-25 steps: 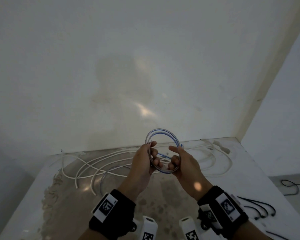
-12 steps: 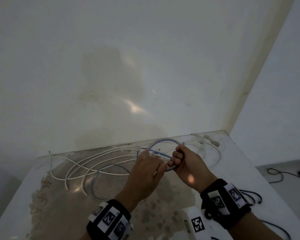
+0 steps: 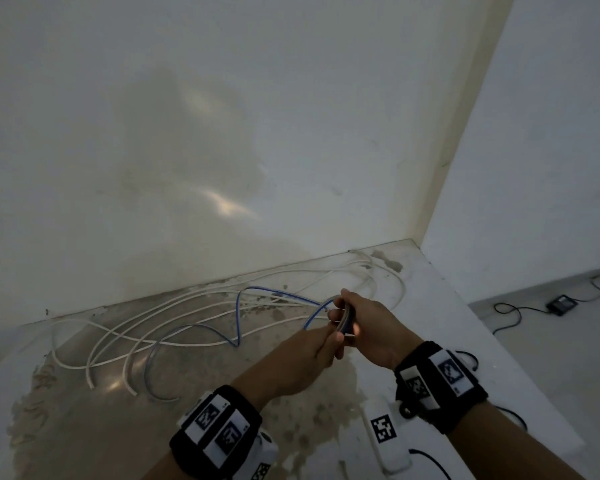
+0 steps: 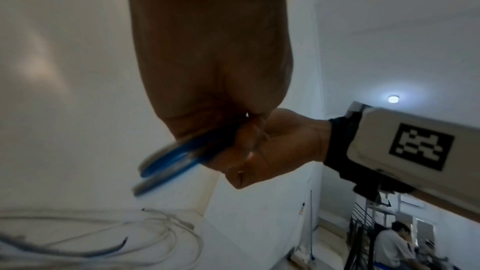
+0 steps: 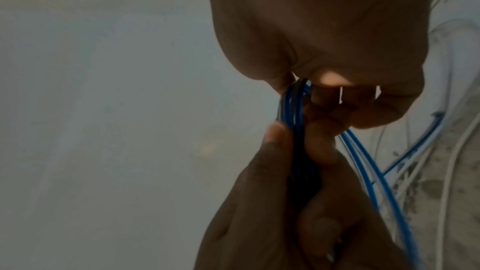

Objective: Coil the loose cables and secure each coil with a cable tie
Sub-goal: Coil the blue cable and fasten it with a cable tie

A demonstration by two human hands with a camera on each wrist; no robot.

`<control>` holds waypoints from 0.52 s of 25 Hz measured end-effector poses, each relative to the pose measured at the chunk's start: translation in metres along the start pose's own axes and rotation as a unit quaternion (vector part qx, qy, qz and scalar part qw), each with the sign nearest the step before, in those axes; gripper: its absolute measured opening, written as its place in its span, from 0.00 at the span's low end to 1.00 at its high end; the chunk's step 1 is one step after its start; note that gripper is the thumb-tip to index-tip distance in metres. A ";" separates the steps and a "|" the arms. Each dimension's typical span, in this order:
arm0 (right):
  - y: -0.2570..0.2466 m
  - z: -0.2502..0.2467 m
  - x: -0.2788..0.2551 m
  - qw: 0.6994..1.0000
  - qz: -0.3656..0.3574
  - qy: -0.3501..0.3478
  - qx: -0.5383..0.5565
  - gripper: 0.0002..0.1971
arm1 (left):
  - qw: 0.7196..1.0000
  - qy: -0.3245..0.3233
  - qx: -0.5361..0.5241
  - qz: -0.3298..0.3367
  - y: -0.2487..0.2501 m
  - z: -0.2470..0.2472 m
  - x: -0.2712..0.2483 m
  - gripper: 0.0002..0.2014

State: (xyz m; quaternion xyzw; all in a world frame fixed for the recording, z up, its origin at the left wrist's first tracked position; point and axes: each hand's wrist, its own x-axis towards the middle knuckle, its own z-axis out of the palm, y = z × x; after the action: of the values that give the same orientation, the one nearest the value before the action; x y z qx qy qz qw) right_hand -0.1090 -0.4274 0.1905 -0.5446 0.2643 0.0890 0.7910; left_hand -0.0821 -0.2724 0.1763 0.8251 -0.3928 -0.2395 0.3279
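Pale walls [image 3: 222,116] meet at a far right corner. A stained white table [image 3: 66,427] stands against them. A ceiling lamp [image 4: 393,99] glows, seemingly round.

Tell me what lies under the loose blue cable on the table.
The blue cable crosses over several white cables lying on the stained table. Its other end is hidden inside the right hand and left hand.

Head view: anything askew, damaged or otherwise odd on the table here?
Mostly the surface: the table top is stained and blotchy, brownish across its middle. White cables sprawl across it in loose overlapping loops, uncoiled. The blue cable trails from the coil both hands hold. No damage to the cables is visible.
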 end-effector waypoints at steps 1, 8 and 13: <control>0.002 -0.006 0.000 1.000 0.001 -0.011 -0.023 0.17 | 0.999 -0.012 -0.035 -0.008 0.000 0.004 0.003 0.18; 0.057 -0.141 -0.008 0.956 -0.036 0.097 -0.274 0.12 | 0.956 0.098 -0.271 -0.047 -0.021 0.034 0.021 0.17; 0.153 -0.259 -0.054 0.808 -0.023 0.331 -0.487 0.12 | 0.937 0.145 -0.310 -0.077 -0.019 0.050 0.028 0.18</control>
State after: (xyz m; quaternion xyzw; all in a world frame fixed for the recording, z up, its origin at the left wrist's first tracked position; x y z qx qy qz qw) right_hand -0.3032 -0.5948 0.0250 -0.8610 0.4191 0.0021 0.2881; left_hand -0.0895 -0.3031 0.1250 0.7362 -0.1829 -0.2512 0.6012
